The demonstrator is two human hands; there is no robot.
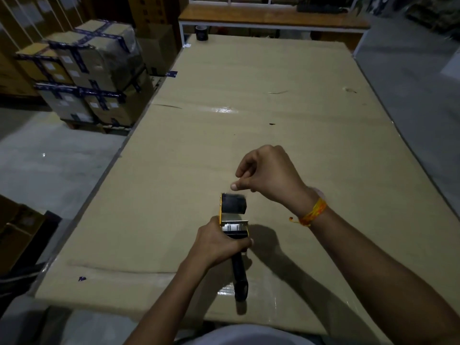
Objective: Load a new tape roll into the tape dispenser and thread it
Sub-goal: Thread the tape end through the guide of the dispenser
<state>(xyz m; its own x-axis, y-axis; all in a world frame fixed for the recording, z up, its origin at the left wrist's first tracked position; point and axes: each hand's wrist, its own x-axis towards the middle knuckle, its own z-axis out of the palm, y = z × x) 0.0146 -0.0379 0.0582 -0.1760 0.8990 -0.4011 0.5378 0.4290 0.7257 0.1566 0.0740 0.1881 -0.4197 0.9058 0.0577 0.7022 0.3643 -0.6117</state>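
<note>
A yellow-framed tape dispenser (232, 224) with a black handle lies near the front of the table, its handle pointing toward me. A dark tape roll (234, 203) sits in its far end. My left hand (221, 241) grips the dispenser where the frame meets the handle. My right hand (267, 174) hovers just above and beyond the roll, with thumb and fingers curled in toward each other. Whether it pinches a tape end is too dim and blurred to tell.
The table is covered with a large cardboard sheet (286, 100). A second dark tape roll (201, 33) stands at the table's far edge. Taped cartons (84, 73) are stacked on a pallet to the left. A wooden bench (273, 18) stands behind the table.
</note>
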